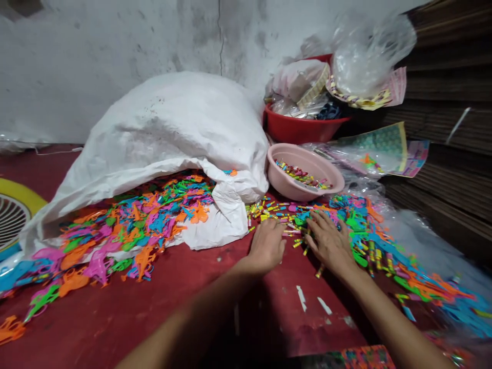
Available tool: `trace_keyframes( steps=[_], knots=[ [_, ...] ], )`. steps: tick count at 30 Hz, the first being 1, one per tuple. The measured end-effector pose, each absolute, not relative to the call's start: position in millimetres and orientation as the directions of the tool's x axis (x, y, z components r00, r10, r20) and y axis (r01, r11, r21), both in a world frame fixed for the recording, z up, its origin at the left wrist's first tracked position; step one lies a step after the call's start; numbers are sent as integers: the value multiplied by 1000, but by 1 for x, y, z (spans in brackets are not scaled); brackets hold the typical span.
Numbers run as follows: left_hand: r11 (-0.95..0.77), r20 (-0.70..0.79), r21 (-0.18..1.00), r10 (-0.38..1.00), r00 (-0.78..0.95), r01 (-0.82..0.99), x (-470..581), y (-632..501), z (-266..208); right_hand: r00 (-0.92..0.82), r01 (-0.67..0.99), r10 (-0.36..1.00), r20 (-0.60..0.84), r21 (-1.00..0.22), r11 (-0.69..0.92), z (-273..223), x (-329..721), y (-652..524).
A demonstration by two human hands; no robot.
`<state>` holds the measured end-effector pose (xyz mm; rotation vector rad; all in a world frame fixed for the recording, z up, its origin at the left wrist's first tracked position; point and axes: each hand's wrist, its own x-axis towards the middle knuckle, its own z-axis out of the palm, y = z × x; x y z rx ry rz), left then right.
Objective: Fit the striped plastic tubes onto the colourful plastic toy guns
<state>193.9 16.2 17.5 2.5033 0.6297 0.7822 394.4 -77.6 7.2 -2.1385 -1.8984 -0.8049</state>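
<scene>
My left hand [267, 245] rests on the red surface with its fingers curled, at the near edge of a scatter of small yellow-and-pink banded tubes [269, 209]. What its fingers hold, if anything, is hidden. To its right, my right hand [329, 243] lies palm down with fingers stretched and apart. It touches the right side of the scatter, where banded tubes meet green and blue plastic pieces [355, 221]. One loose tube [320, 270] lies below the right palm. Just beyond both hands stands a pink basin [280, 177] with more such tubes inside.
A big white sack [180, 118] at the left spills colourful plastic pieces [149, 215]. Behind the basin is a red tub [303, 129] filled with bags. Stacked dark brown sheets [442, 92] rise at the right. A yellow-rimmed fan [23, 202] sits far left.
</scene>
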Motion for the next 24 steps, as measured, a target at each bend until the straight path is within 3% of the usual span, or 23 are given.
trace_keyframes(
  steps=[10,21,24],
  knots=[
    [-889,416,339,435,798,308,248,58,-18,88,954,862,499,205,-217,11,405,-85],
    [-862,365,143,502,784,486,158,51,-21,59,943,882,467,264,-202,17,399,-72],
    [-831,345,140,550,761,538,133,50,-22,-4,960,940,342,265,-92,24,383,-55]
  ],
)
